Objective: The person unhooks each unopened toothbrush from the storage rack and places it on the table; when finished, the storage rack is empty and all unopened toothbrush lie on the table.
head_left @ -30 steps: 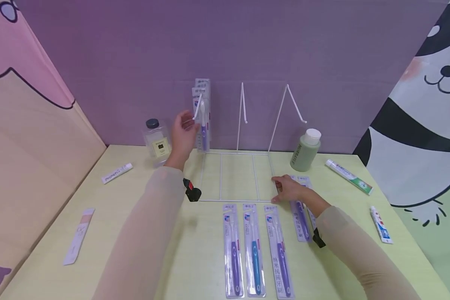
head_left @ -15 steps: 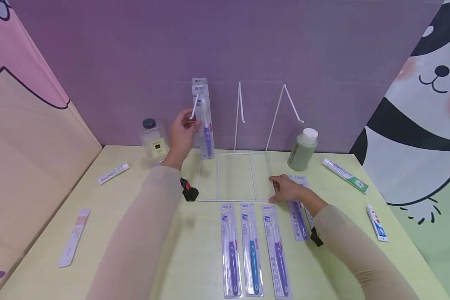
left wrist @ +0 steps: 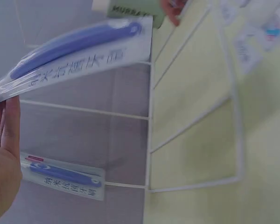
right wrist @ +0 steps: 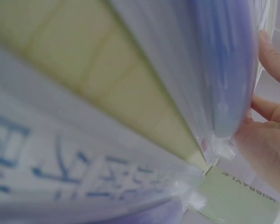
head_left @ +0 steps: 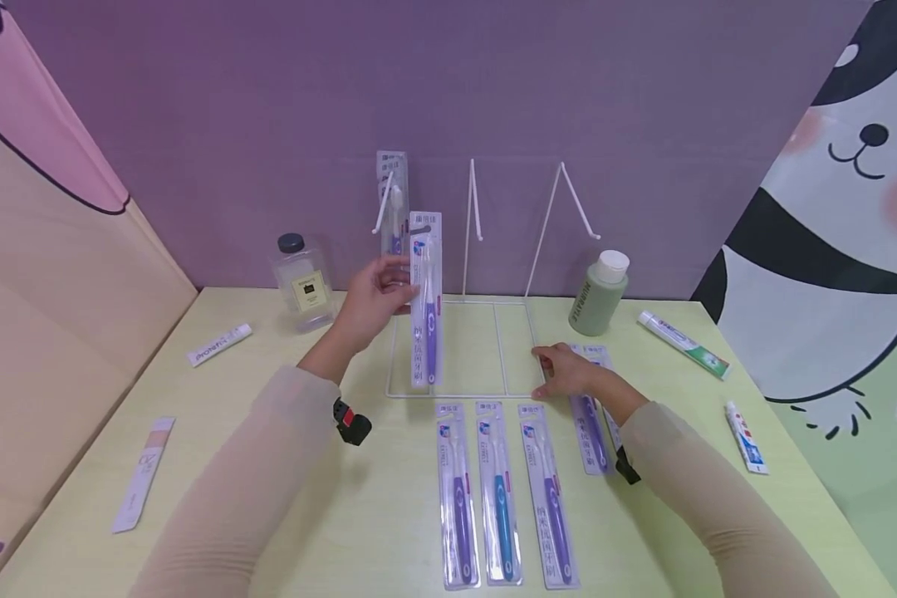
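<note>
My left hand (head_left: 376, 303) pinches a packaged purple toothbrush (head_left: 428, 332) by its left edge, in front of the white wire display rack (head_left: 499, 349). In the left wrist view the held toothbrush pack (left wrist: 84, 58) slants away from my fingers. More packaged toothbrushes (head_left: 393, 166) hang on the rack's left hook; the middle and right hooks are bare. My right hand (head_left: 564, 370) holds the right side of the rack's base near its front corner. Beside and partly under that hand lie packaged toothbrushes (head_left: 589, 432), which loom close in the right wrist view.
Three packaged toothbrushes (head_left: 499, 498) lie in a row before the rack. A clear bottle (head_left: 302, 286) stands left, a green bottle (head_left: 600, 295) right. Toothpaste tubes (head_left: 683, 345) lie at the right, a small tube (head_left: 219, 345) and flat pack (head_left: 144, 475) at the left.
My left hand has drawn one packaged toothbrush off the left hook, forward, down and to the right. My right hand has stayed at the rack's base.
</note>
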A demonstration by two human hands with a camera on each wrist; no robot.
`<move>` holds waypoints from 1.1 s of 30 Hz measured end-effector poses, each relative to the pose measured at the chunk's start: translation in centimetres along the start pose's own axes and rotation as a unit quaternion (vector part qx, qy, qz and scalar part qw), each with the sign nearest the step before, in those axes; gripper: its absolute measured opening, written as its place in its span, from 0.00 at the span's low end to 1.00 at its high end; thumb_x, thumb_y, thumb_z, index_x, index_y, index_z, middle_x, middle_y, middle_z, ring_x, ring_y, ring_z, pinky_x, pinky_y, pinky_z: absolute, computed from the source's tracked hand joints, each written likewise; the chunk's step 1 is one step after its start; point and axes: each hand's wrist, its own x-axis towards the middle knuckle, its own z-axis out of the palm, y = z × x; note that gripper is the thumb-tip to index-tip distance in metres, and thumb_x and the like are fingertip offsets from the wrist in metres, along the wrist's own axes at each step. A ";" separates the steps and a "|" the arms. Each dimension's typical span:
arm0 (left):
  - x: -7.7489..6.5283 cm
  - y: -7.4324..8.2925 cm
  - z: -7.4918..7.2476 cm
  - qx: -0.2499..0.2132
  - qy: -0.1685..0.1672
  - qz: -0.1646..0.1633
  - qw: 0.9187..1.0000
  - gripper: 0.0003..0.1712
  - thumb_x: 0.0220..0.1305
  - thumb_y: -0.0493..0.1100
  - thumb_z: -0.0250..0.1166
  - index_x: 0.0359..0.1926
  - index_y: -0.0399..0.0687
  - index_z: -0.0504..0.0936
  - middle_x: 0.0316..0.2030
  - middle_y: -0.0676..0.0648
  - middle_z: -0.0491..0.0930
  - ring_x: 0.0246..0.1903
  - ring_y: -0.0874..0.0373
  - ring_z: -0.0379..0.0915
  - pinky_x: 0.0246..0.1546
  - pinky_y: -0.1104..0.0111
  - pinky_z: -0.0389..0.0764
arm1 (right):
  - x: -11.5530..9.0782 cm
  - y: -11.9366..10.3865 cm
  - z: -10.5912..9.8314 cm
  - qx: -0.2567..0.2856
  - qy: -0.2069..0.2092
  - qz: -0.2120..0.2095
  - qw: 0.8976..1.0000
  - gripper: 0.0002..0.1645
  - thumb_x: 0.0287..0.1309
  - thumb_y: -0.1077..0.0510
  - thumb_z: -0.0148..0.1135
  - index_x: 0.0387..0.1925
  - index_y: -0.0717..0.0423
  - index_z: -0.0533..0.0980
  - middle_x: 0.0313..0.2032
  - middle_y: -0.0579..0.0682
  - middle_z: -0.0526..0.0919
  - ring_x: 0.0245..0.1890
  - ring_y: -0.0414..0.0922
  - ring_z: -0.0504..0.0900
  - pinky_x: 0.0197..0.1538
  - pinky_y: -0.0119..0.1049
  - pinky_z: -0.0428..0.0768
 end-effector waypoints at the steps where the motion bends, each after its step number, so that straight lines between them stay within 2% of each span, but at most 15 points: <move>1: -0.6 -0.3 -0.1 0.000 -0.008 -0.012 1.000 0.25 0.57 0.28 0.59 0.56 0.38 0.66 0.40 0.38 0.73 0.35 0.53 0.75 0.32 0.62 0.78 | 0.0 0.0 0.0 0.000 0.000 0.001 1.000 0.53 0.42 0.50 0.72 0.65 0.62 0.55 0.47 0.55 0.65 0.44 0.48 0.65 0.50 0.43 0.66; 6: -3.9 -1.7 -0.7 0.031 -0.042 -0.090 0.995 0.28 0.57 0.28 0.58 0.59 0.42 0.62 0.42 0.37 0.72 0.36 0.51 0.74 0.33 0.60 0.78 | 0.1 0.0 0.0 -0.007 -0.001 -0.001 1.000 0.53 0.42 0.49 0.71 0.65 0.62 0.54 0.48 0.56 0.64 0.45 0.49 0.65 0.51 0.44 0.66; 11: -7.5 -3.8 -1.0 0.069 -0.075 -0.177 0.979 0.32 0.57 0.27 0.57 0.62 0.45 0.59 0.42 0.36 0.71 0.34 0.49 0.74 0.32 0.58 0.78 | 0.0 0.1 0.0 -0.008 -0.003 0.009 1.000 0.53 0.42 0.49 0.71 0.65 0.62 0.54 0.50 0.57 0.64 0.48 0.50 0.65 0.54 0.45 0.64; 14: -9.4 -5.0 -0.9 0.076 -0.085 -0.212 0.971 0.33 0.56 0.27 0.58 0.62 0.47 0.59 0.40 0.36 0.71 0.33 0.49 0.75 0.32 0.57 0.78 | 0.0 0.0 0.0 -0.003 -0.005 0.014 1.000 0.53 0.42 0.50 0.71 0.66 0.61 0.54 0.51 0.57 0.64 0.50 0.50 0.64 0.55 0.45 0.63; 20: -12.1 -6.5 -0.5 0.064 -0.118 -0.249 0.959 0.35 0.55 0.28 0.60 0.61 0.46 0.58 0.37 0.37 0.70 0.29 0.49 0.75 0.29 0.59 0.78 | 0.1 -0.2 0.1 0.004 -0.005 0.011 1.000 0.53 0.42 0.50 0.71 0.66 0.61 0.54 0.51 0.57 0.63 0.49 0.50 0.64 0.54 0.45 0.64; 23: -13.0 -7.1 -0.3 0.052 -0.136 -0.260 0.955 0.36 0.54 0.26 0.59 0.61 0.43 0.56 0.36 0.36 0.71 0.28 0.48 0.75 0.28 0.59 0.78 | 0.0 -0.2 0.0 0.007 -0.007 0.010 1.000 0.53 0.42 0.50 0.71 0.66 0.62 0.54 0.50 0.57 0.64 0.48 0.50 0.64 0.53 0.44 0.65; 27: -13.6 -7.7 0.1 0.049 -0.142 -0.262 0.953 0.36 0.52 0.24 0.58 0.61 0.39 0.54 0.35 0.35 0.72 0.27 0.47 0.76 0.27 0.59 0.78 | 0.0 -0.1 0.0 0.007 -0.006 0.013 1.000 0.54 0.42 0.50 0.71 0.66 0.62 0.53 0.49 0.56 0.63 0.47 0.49 0.64 0.52 0.44 0.65; 30: -13.9 -8.0 0.4 0.070 -0.140 -0.266 0.951 0.37 0.52 0.23 0.59 0.61 0.37 0.53 0.33 0.36 0.71 0.26 0.48 0.76 0.24 0.59 0.78 | 0.0 0.0 0.1 0.010 -0.004 0.015 1.000 0.54 0.42 0.50 0.72 0.66 0.61 0.53 0.50 0.56 0.63 0.48 0.50 0.64 0.53 0.44 0.64; 33: -14.0 -7.7 0.6 0.136 -0.142 -0.272 0.942 0.39 0.52 0.25 0.59 0.63 0.37 0.51 0.30 0.37 0.73 0.22 0.49 0.76 0.21 0.60 0.78 | 0.1 0.0 0.2 0.014 -0.004 0.012 1.000 0.54 0.41 0.50 0.72 0.66 0.61 0.54 0.51 0.57 0.63 0.50 0.50 0.64 0.54 0.45 0.64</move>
